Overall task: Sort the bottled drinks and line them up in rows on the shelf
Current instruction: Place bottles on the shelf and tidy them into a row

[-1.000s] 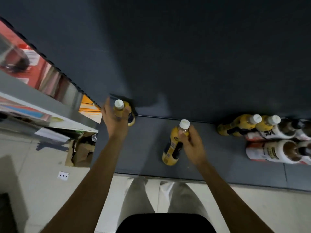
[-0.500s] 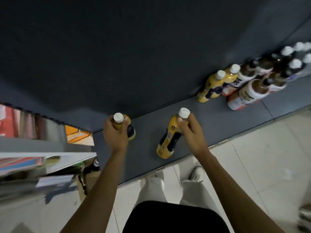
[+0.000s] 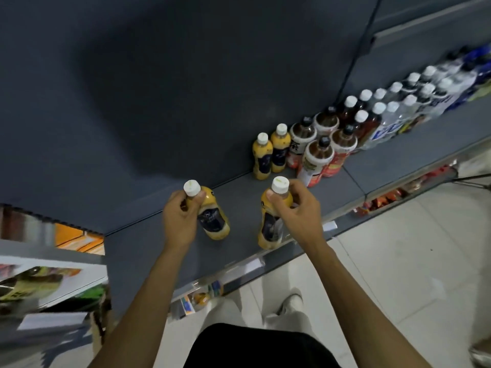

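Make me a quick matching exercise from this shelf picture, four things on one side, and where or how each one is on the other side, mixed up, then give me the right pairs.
Things:
1. left hand
2. right hand
3. two yellow bottles not held
4. clear bottles with white caps

Places or states:
A. standing against the back wall, just left of the brown tea bottles
B. grips a yellow bottle by its neck, near the shelf's front edge
C. far right of the row, beyond the brown bottles
D. grips a yellow bottle by its neck, farther left on the shelf

Pairs: 1-D, 2-B, 3-A, 4-C
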`<state>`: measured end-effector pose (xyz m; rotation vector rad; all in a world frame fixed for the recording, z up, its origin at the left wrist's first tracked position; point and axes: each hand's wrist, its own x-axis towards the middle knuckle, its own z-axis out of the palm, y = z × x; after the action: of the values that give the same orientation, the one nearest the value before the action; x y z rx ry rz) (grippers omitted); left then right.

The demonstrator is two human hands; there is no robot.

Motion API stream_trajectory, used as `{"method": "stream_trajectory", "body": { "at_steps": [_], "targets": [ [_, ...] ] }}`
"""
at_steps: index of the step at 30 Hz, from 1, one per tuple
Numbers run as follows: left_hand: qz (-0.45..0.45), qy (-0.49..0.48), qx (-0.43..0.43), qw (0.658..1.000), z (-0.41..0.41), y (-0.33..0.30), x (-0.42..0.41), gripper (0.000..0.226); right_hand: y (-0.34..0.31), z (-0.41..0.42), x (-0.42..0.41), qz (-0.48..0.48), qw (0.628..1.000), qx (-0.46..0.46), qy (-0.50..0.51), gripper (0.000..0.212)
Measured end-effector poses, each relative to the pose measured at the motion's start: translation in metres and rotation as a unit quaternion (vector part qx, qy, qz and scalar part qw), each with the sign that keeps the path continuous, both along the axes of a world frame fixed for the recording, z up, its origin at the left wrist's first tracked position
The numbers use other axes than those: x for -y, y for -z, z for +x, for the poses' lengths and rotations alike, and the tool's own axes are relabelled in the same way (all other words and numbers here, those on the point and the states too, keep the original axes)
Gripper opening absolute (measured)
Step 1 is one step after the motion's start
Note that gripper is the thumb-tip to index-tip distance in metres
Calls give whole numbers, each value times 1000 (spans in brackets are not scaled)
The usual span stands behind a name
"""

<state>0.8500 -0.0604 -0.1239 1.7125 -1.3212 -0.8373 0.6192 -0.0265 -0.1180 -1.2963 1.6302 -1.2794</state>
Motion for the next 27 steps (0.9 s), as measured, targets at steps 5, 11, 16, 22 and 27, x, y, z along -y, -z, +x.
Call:
{"method": "stream_trajectory", "body": {
  "at_steps": [5, 11, 16, 22, 27],
  "targets": [
    [-42, 20, 14, 999, -51, -18, 15, 17, -8, -39, 21, -4, 999, -24, 28, 24],
    [-28, 40, 28, 998, -101, -4, 55, 23, -5, -76, 73, 2, 988, -145, -59, 26],
    [-5, 48, 15, 999, -148, 34, 85, 21, 4, -91, 112, 32, 965, -216, -147, 24],
    [13, -19, -36, 999, -161, 62, 96, 29, 15, -93, 141, 76, 951, -224, -201, 28],
    [29, -28, -33, 999, -164, 71, 102, 29, 19, -101, 167, 122, 914, -311, -228, 33]
  ]
}}
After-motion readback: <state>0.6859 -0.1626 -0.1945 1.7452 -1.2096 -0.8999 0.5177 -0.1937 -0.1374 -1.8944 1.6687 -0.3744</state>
